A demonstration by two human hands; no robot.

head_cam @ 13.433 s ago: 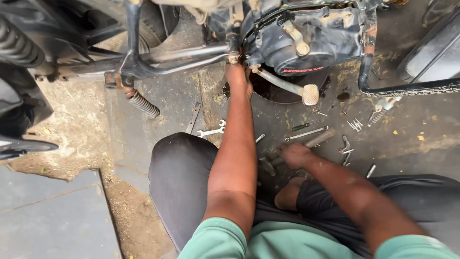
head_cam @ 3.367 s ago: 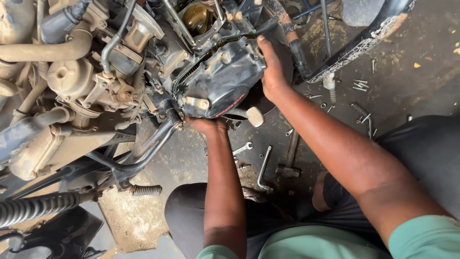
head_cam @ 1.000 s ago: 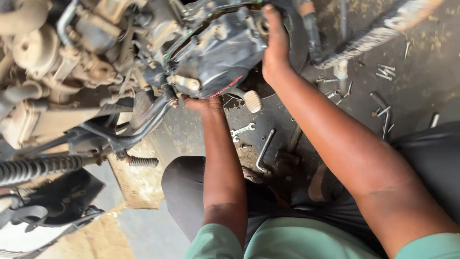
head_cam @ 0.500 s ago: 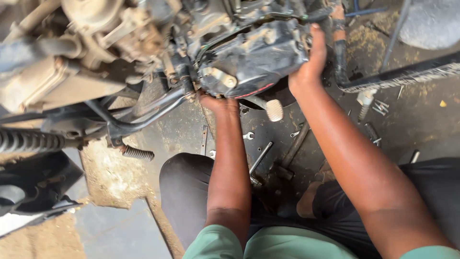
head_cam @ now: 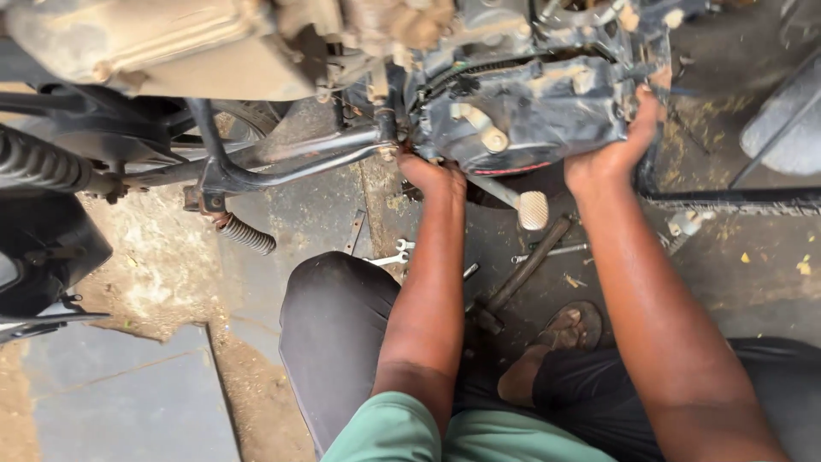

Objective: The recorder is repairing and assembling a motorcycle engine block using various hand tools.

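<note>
Engine side cover [head_cam: 530,120] sits upper centre of frame, against the motorcycle engine. Left hand [head_cam: 432,175] at its lower left edge, fingers curled under it. Right hand [head_cam: 611,154] now gripping the right edge, having shifted from the cover's top over the last seconds. Both hands bracing the cover. Spanner [head_cam: 389,257] and hammer [head_cam: 522,274] lie on the floor below

No packages, labels, signs or screens show anywhere here; the view holds only bare metal machine parts, loose tools and stained floor, all unmarked.
</note>
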